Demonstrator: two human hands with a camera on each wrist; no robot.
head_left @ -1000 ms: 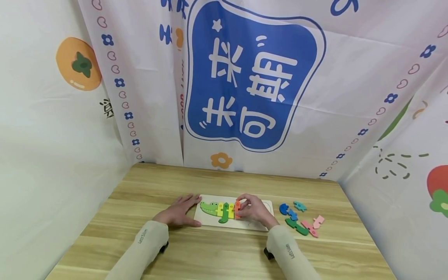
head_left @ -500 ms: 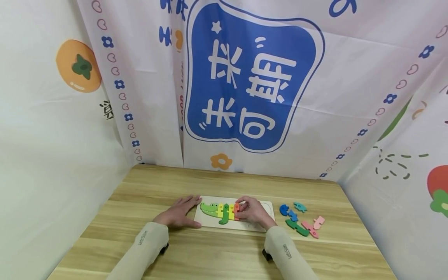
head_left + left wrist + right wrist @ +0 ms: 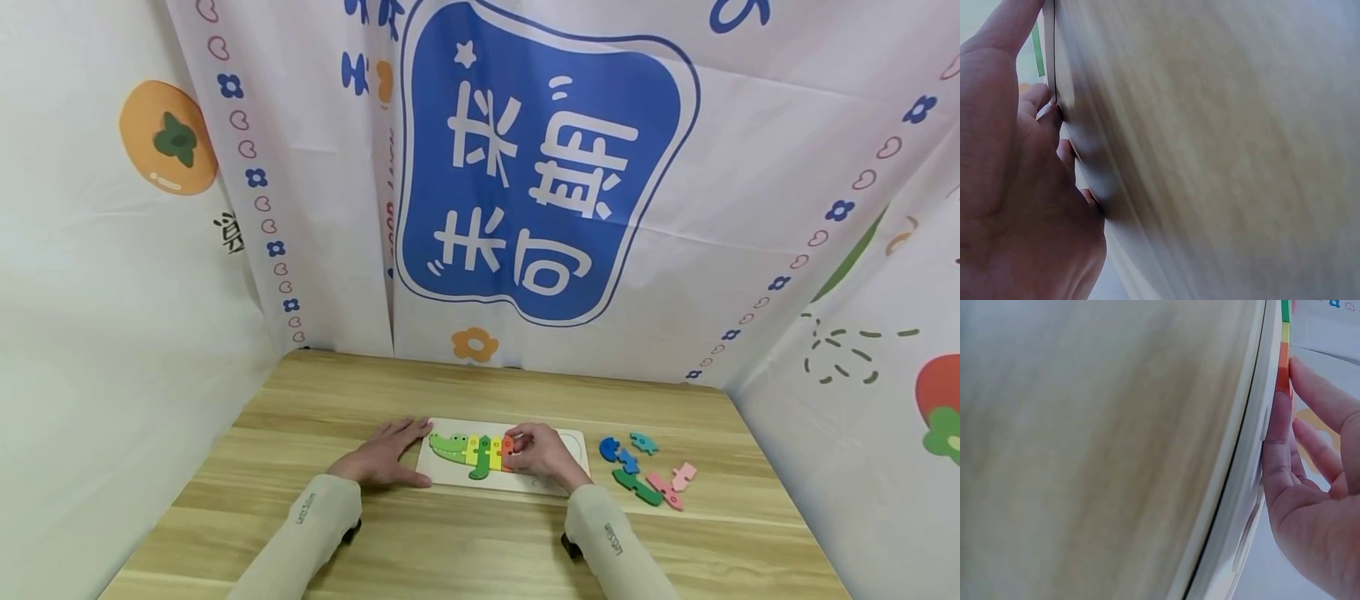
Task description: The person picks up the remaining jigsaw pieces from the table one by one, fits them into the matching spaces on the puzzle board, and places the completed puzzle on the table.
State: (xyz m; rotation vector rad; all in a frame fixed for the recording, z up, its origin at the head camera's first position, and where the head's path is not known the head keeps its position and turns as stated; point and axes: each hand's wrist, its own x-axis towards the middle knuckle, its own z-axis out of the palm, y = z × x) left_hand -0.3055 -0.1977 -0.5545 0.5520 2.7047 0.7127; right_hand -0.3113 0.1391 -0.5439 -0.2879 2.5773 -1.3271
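Your right hand (image 3: 545, 454) pinches the orange piece (image 3: 1282, 365): likely light, stiff, hold by edges; left hand (image 3: 384, 460) spread at the board (image 3: 450, 475).

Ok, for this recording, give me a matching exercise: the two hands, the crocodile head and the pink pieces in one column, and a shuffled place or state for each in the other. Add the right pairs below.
Column 1
1. Left hand
2. Right hand
3. Crocodile head
4. Pink pieces

Column 2
A. Loose on the table
B. Pinching the orange piece
C. Light green, next to a yellow piece
D. Spread at the left end of the board

Pairs: 1-D, 2-B, 3-C, 4-A
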